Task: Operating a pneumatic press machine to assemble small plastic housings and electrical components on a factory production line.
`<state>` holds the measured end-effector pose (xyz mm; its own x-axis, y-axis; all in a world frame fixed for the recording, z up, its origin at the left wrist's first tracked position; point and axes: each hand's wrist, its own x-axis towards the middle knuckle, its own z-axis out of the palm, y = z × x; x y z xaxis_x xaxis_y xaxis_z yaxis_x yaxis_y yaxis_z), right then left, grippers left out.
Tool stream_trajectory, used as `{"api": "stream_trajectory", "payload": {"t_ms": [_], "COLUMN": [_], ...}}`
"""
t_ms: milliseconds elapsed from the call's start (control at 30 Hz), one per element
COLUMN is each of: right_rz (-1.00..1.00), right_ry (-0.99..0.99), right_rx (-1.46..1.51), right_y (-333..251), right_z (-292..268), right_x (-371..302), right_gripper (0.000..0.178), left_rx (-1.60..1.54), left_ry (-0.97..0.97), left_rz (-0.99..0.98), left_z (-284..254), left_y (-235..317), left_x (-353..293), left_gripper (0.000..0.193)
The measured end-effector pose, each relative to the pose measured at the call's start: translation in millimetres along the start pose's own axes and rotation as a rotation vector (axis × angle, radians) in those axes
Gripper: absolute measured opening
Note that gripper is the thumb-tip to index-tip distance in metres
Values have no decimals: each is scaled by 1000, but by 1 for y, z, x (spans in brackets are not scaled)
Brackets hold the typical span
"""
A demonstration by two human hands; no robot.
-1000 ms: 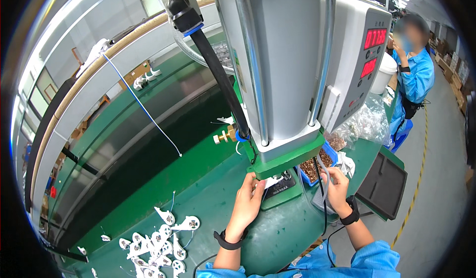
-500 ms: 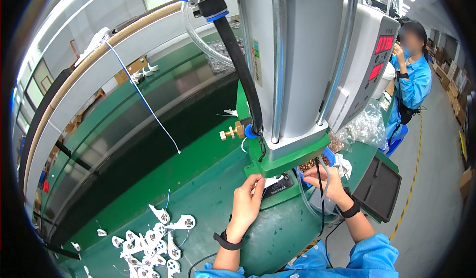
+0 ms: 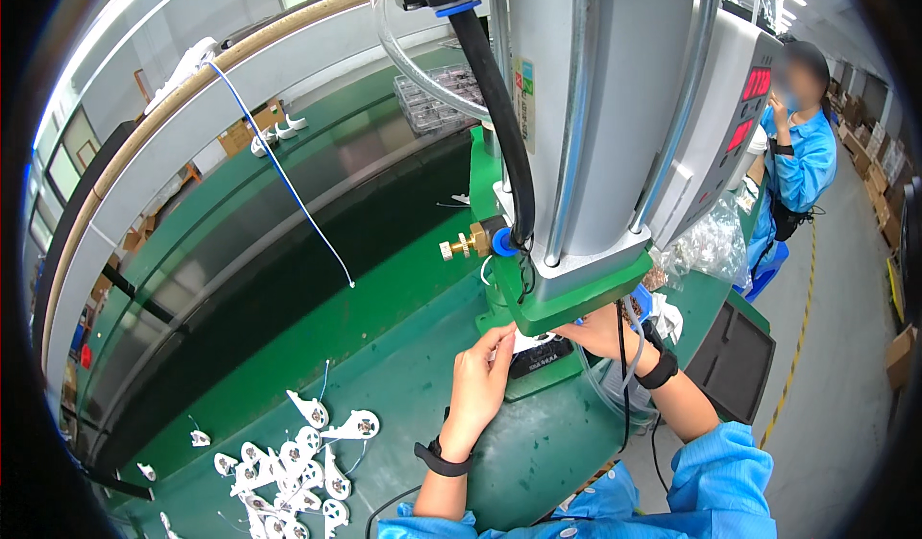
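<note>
A bench press with a grey cylinder (image 3: 615, 116) and a green head plate (image 3: 586, 294) stands before me. Beneath that plate, a white plastic part (image 3: 526, 341) lies on the black fixture block (image 3: 538, 358), largely hidden by the press. My left hand (image 3: 480, 374) pinches this part's left edge between thumb and fingers. From the other side my right hand (image 3: 607, 333) reaches in under the plate, fingers drawn together by the part. Its fingertips are mostly covered, and anything held there is too small to see. Behind my right wrist a blue bin (image 3: 642, 301) partly shows.
Several white plastic parts with thin wires (image 3: 293, 472) lie piled at the left. A black tray (image 3: 730, 361) sits at the right edge, near a clear plastic bag (image 3: 706, 246). Hoses and black cables (image 3: 624, 385) hang by my right hand. A co-worker (image 3: 802, 155) is at the far right.
My right hand has moved left from beside the blue bin of small copper-coloured pieces to under the press head. My left hand stays at the white part. The view has shifted slightly.
</note>
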<state>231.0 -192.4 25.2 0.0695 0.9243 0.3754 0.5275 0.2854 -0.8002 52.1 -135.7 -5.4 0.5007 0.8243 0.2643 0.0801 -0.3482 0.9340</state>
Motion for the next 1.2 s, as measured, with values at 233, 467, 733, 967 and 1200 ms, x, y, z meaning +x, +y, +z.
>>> {"api": "stream_trajectory", "payload": {"t_ms": [233, 467, 733, 967, 1200], "right_rz": [-130, -2, 51, 54, 132], "right_ry": [-63, 513, 317, 63, 260], "right_rx": [-237, -610, -727, -670, -681], "right_y": [30, 69, 75, 100, 80], "right_z": [-12, -5, -23, -11, -19], "right_x": [-23, -87, -47, -23, -27], "right_gripper": [19, 42, 27, 26, 14], "left_rx": [48, 84, 94, 112, -69], "left_ry": [-8, -28, -3, 16, 79], "left_rz": [-6, -1, -12, -13, -245], "left_z": [-3, -1, 0, 3, 12], "left_y": [-3, -5, 2, 5, 4], "left_x": [0, 0, -2, -2, -6], "left_gripper": [23, 23, 21, 16, 28]}}
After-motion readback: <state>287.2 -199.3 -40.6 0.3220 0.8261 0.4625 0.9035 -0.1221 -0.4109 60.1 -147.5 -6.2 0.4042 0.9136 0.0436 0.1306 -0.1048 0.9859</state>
